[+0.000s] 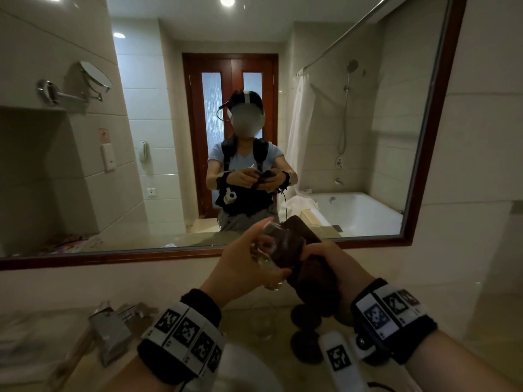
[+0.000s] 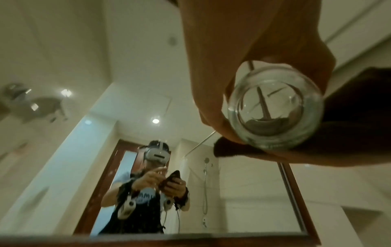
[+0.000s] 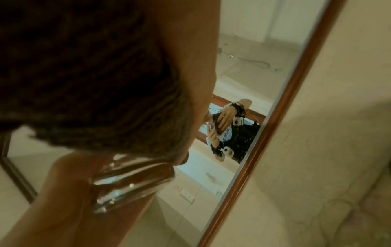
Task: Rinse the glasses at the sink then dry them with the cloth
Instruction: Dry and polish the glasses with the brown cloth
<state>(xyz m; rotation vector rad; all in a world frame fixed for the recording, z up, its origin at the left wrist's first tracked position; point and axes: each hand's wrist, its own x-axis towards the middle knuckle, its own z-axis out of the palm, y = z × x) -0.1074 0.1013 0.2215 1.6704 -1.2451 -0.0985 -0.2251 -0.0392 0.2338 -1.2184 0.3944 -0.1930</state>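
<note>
My left hand (image 1: pixel 252 250) grips a clear glass (image 1: pixel 268 251), held up in front of the mirror with its base toward my wrist. My right hand (image 1: pixel 336 260) holds a dark brown cloth (image 1: pixel 297 244) that is bunched against the glass and partly wraps it. The left wrist view looks at the thick round base of the glass (image 2: pixel 275 115), with my fingers (image 2: pixel 213 117) curled around its side and the cloth (image 2: pixel 351 107) behind it. In the right wrist view the cloth (image 3: pixel 84 75) covers the upper end of the glass (image 3: pixel 131 180). A second glass (image 1: pixel 261 323) stands on the counter below.
The white sink basin (image 1: pixel 249 369) lies at the bottom, under my wrists. Two dark round objects (image 1: pixel 305 316) sit on the counter to the right of the standing glass. Small boxes (image 1: pixel 113 332) and folded white towels (image 1: pixel 34 343) lie at left. The framed mirror (image 1: pixel 424 137) fills the wall ahead.
</note>
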